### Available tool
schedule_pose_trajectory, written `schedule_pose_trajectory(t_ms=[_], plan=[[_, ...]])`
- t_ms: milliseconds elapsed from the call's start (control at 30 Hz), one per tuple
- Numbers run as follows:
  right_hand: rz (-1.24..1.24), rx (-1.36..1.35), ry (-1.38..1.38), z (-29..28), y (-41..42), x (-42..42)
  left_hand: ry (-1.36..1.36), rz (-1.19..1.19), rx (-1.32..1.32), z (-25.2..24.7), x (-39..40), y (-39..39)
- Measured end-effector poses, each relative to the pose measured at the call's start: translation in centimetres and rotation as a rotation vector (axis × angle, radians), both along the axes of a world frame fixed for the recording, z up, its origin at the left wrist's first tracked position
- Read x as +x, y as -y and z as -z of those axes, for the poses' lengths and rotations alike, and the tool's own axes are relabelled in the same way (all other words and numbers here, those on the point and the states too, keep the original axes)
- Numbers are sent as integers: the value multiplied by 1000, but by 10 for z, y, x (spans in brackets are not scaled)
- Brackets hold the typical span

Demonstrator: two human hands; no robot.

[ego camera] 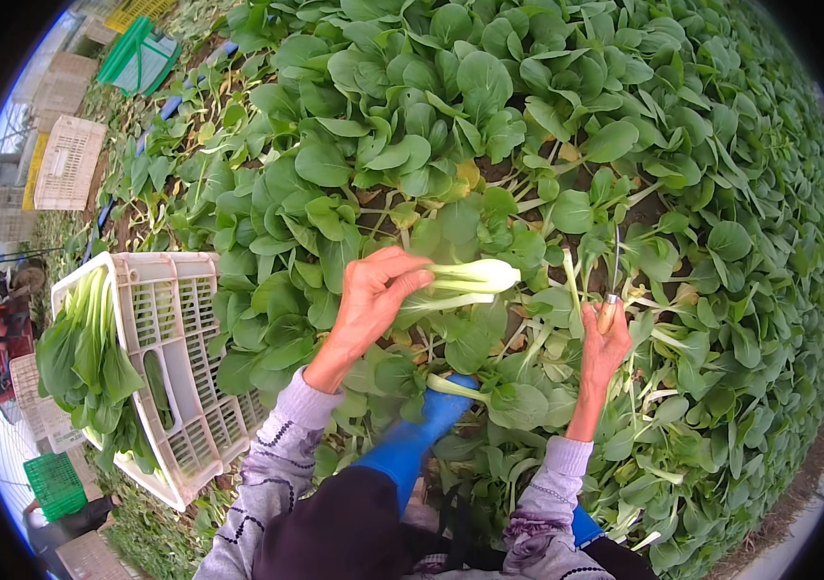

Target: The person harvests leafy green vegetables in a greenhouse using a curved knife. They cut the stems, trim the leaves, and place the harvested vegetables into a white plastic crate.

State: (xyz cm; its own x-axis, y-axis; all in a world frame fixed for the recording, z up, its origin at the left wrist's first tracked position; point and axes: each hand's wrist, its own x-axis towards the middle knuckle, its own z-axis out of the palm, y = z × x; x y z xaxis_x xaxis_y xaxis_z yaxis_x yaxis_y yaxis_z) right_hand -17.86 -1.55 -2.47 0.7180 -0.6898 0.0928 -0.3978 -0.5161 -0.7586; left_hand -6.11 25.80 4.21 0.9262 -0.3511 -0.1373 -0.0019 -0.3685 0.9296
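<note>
My left hand (381,293) pinches a head of bok choy (477,277) by its stalks, its pale base pointing right. A loose stalk hangs just under it. In my right hand (606,335) is the wooden handle of a harvesting knife (616,261). Its thin blade points away from me among the leaves, and its exact shape is partly lost there. Beside that hand a pale leaf stalk (572,284) stands up; whether my fingers hold it, I cannot tell. Cut leaves and stalks (528,406) litter the ground around my blue boot (412,435).
Left of me a white plastic crate (183,312) holds harvested bok choy (89,355). Dense growing bok choy (731,181) spreads ahead and right. Farther left are more crates (69,163), a green container (140,58), a red machine (2,333) and a person (71,525) near a green basket (54,486).
</note>
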Motion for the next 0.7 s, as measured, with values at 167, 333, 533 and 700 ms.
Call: schedule_pose_trajectory(t_ms=[167,333,533,700], plan=[[47,627,157,-51,-26,13,-647,-19,-483,14,-4,19],[-365,970,43,-49,-33,53,-864,111,-525,20,-9,36],[-347,1066,21,-49,-44,57,-674,459,-282,16,4,43],[-369,1001,-115,-48,-46,39,-86,593,187,29,0,45]])
